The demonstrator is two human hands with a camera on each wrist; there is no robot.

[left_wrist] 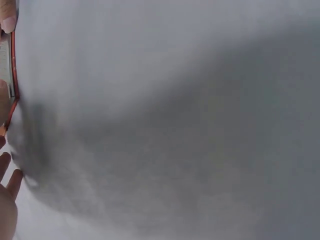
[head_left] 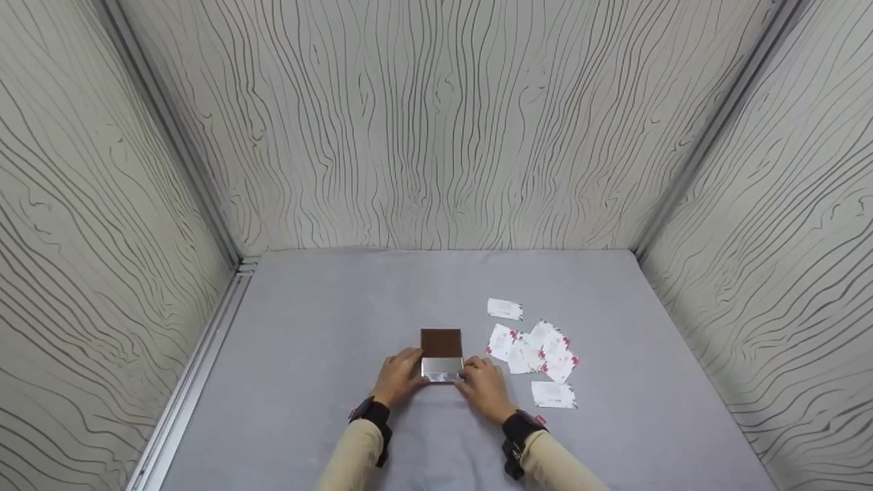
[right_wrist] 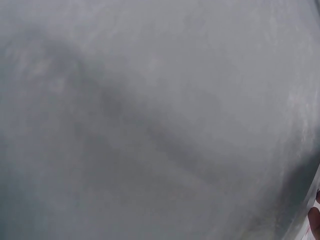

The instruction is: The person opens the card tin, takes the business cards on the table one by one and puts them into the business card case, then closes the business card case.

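Observation:
A business card case [head_left: 441, 343] lies unfolded on the grey cloth, its brown flap on the far side and a shiny silver holder on the near side. My left hand [head_left: 399, 378] grips its left edge, thumb at the near corner. On the opposite side my right hand [head_left: 485, 387] holds the right edge with bent fingers and thumb. The left wrist view catches only the reddish-brown rim of the case [left_wrist: 14, 65] and some fingers. In the right wrist view, fingertips [right_wrist: 314, 220] barely show at the lower right corner.
Right of the case, several white cards with red flowers [head_left: 525, 354] overlap in a loose spread. One separate card [head_left: 505, 309] lies beyond them and another [head_left: 554, 394] nearer. Wood-patterned walls [head_left: 436, 123] enclose the cloth-covered table [head_left: 307, 327]; a metal rail [head_left: 194, 375] runs along its left edge.

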